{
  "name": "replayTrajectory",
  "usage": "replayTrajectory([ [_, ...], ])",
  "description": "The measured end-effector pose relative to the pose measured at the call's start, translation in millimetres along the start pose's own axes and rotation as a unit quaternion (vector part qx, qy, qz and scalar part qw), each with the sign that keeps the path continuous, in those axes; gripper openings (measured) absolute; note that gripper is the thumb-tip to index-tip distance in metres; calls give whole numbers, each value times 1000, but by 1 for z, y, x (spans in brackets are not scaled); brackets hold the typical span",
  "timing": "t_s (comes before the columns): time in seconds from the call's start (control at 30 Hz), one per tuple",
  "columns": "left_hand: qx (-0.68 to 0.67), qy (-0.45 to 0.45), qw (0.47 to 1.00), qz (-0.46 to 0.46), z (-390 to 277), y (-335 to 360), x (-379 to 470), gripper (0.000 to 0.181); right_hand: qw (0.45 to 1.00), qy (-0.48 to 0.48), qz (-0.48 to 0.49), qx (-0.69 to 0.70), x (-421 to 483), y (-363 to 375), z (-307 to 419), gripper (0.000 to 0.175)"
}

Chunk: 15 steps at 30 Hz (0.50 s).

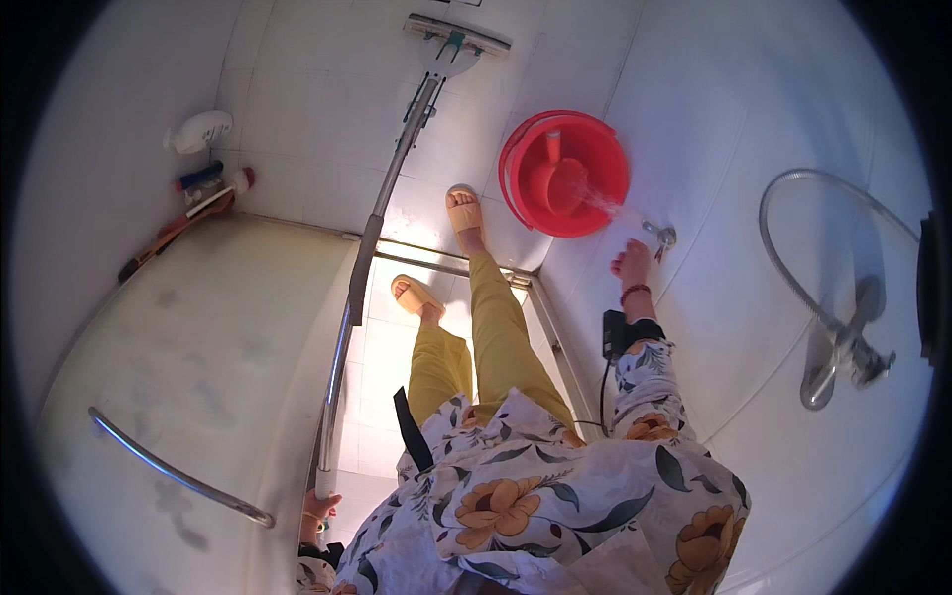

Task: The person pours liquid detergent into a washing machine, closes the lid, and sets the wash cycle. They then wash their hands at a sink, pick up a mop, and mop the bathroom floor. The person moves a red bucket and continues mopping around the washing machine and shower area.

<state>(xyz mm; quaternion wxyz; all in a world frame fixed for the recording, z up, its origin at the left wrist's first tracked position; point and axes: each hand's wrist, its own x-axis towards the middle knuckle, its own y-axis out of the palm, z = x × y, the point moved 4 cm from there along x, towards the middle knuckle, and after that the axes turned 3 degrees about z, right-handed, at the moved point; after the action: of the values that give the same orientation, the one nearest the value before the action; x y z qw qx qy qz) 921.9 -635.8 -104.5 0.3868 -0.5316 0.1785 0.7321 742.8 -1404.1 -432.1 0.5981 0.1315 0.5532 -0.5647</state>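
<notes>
My left hand (320, 507) is wrapped around the upper end of a mop's metal pole (338, 379), low in the picture. The pole slants away to a flat mop head (457, 36) on the tiled floor. My right hand (632, 262) hovers just beside a small wall tap (660, 233), its fingers loosely curled, with nothing seen in them. Whether it touches the tap's lever is unclear. Water (606, 201) runs from this tap into a red plastic bucket (509, 178). Inside the bucket lies an orange-red dipper (556, 182), its handle leaning towards the far rim.
A raised door sill (431, 257) crosses the floor between my slippered feet. On the left stands a frosted glass panel (186, 335) with a curved metal bar (178, 472). Brushes (175, 230) and a white bottle (202, 132) are behind it. A shower mixer (855, 353) with hose projects on the right.
</notes>
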Motion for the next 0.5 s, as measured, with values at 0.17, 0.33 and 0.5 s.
replayTrajectory([
  [0.17, 71, -20, 997, -27, 3, 1, 0, 29, 970, -58, 232, -44, 26, 132, -1, 24],
  [0.33, 41, -61, 997, -10, 2, -2, -5, 35, 968, 85, 220, 86, 112, 222, 6, 45],
  [0.5, 130, -17, 991, -41, 13, -10, 6, 35, 930, 164, 214, 250, 161, 254, 3, 52],
])
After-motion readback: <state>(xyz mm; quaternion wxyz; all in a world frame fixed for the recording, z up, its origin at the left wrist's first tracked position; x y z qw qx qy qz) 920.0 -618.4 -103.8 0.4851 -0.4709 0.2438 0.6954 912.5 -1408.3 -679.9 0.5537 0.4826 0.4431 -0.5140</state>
